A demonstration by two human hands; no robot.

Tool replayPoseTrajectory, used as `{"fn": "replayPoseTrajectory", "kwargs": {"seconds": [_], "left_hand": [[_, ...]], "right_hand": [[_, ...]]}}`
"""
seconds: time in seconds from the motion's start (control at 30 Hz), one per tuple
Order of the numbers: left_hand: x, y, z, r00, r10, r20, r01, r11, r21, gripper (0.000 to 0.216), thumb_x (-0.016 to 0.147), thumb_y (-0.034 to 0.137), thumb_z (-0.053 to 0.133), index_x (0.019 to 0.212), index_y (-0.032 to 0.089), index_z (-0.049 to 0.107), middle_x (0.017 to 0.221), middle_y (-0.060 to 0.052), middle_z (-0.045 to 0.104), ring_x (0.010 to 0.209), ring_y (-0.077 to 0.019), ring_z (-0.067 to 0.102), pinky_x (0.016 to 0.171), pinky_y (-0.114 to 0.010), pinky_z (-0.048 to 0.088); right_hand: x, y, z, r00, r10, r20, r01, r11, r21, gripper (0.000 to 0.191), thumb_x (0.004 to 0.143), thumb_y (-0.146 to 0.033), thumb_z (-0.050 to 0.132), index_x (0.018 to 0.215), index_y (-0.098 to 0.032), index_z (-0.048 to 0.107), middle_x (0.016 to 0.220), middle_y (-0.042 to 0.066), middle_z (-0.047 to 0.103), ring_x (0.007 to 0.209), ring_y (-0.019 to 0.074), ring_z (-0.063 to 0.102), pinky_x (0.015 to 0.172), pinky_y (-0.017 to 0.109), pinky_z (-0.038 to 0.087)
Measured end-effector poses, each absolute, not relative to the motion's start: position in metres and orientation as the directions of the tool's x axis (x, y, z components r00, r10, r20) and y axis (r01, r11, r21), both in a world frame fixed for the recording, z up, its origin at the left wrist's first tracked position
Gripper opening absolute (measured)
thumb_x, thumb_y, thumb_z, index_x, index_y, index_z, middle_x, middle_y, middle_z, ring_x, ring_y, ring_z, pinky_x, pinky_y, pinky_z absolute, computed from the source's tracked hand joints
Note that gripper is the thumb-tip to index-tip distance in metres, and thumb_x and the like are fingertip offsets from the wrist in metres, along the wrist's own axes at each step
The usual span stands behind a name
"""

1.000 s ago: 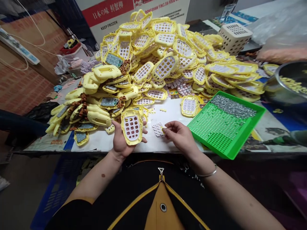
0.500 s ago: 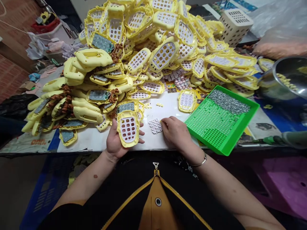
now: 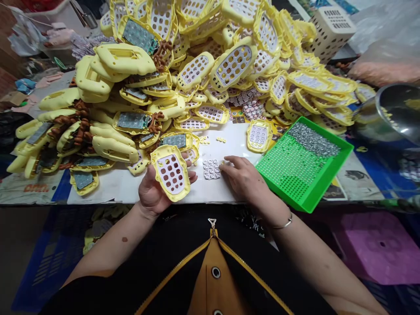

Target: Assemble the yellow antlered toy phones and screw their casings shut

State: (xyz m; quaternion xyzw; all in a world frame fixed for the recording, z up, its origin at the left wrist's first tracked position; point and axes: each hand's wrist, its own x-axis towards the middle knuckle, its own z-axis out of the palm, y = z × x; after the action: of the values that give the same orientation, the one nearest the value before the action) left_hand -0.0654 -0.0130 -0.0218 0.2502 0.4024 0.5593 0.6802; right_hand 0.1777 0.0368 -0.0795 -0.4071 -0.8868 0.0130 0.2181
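A yellow plastic shell [image 3: 155, 153] with a white panel of holes rests in my left hand [image 3: 150, 192], fingers behind it and thumb along its left edge. On the white work surface [image 3: 210, 192] lies a flat block of small white-and-grey button pieces [image 3: 211, 169]. My right hand [image 3: 246, 179] is just right of this block, palm down, with its fingertips close together at the block's edge; what is between them, if anything, is too small to tell. A second shell [image 3: 259, 135], with grey buttons filling its panel, lies beyond my right hand. Small yellow pieces [image 3: 221, 139] sit near the middle.
A green tray [image 3: 282, 175] holding many small screws [image 3: 313, 140] stands to the right. Shells are heaped at the back [image 3: 234, 61]; shells with circuit boards and brown cords [image 3: 131, 120] are piled left. A metal bowl [image 3: 374, 109] and a perforated basket [image 3: 331, 33] stand far right.
My left hand has tilted the shell, its top now leaning left. My right hand has shifted slightly at the button block, which now lies straighter. The camera view has dipped and come closer.
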Motion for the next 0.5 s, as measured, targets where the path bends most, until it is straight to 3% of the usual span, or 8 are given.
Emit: {"fn": "replayPoseTrajectory", "kwargs": {"seconds": [0.17,0.23,0.3,0.4,0.5], "left_hand": [[-0.066,-0.016,-0.027,0.087,0.965,-0.246,-0.554,0.253,0.793,0.089,0.054,0.076,0.072,0.123,0.022,0.06,0.119,-0.015,0.068,0.12,-0.0445,0.058,0.103,-0.061,0.043],[-0.065,-0.017,-0.028,0.132,0.956,-0.26,-0.56,0.289,0.777,0.093,0.052,0.078,0.072,0.125,0.023,0.057,0.123,-0.015,0.066,0.127,-0.0448,0.051,0.104,-0.061,0.042],[-0.062,-0.018,-0.029,0.175,0.946,-0.274,-0.565,0.325,0.759,0.096,0.05,0.078,0.074,0.128,0.026,0.055,0.129,-0.014,0.064,0.132,-0.0448,0.047,0.103,-0.061,0.043],[-0.058,-0.02,-0.031,0.232,0.929,-0.288,-0.567,0.37,0.736,0.096,0.049,0.075,0.077,0.129,0.028,0.054,0.135,-0.013,0.06,0.133,-0.0454,0.045,0.101,-0.059,0.045],[-0.057,-0.021,-0.032,0.265,0.918,-0.293,-0.566,0.395,0.724,0.095,0.049,0.074,0.078,0.129,0.028,0.054,0.136,-0.012,0.059,0.133,-0.0452,0.046,0.1,-0.057,0.047]], "right_hand": [[0.172,0.031,-0.069,-0.418,0.714,0.561,0.678,0.657,-0.33,0.02,0.093,-0.016,0.049,0.1,-0.017,0.068,0.1,0.014,0.072,0.091,0.0231,0.066,0.08,0.04,0.055],[0.164,0.021,-0.052,-0.384,0.703,0.599,0.582,0.688,-0.433,0.019,0.092,-0.015,0.052,0.105,-0.02,0.065,0.096,0.01,0.073,0.089,0.0207,0.068,0.078,0.037,0.056],[0.153,0.012,-0.034,-0.463,0.652,0.6,0.449,0.756,-0.476,0.022,0.091,-0.013,0.053,0.109,-0.022,0.064,0.095,0.009,0.072,0.088,0.0187,0.067,0.074,0.034,0.057],[0.136,0.001,-0.017,-0.604,0.491,0.628,0.329,0.871,-0.364,0.021,0.092,-0.012,0.052,0.108,-0.018,0.064,0.089,0.009,0.072,0.083,0.0187,0.065,0.072,0.033,0.055],[0.126,-0.003,-0.015,-0.679,0.371,0.633,0.327,0.925,-0.191,0.021,0.093,-0.009,0.047,0.101,-0.012,0.065,0.08,0.01,0.07,0.08,0.0205,0.063,0.077,0.036,0.055]]}}
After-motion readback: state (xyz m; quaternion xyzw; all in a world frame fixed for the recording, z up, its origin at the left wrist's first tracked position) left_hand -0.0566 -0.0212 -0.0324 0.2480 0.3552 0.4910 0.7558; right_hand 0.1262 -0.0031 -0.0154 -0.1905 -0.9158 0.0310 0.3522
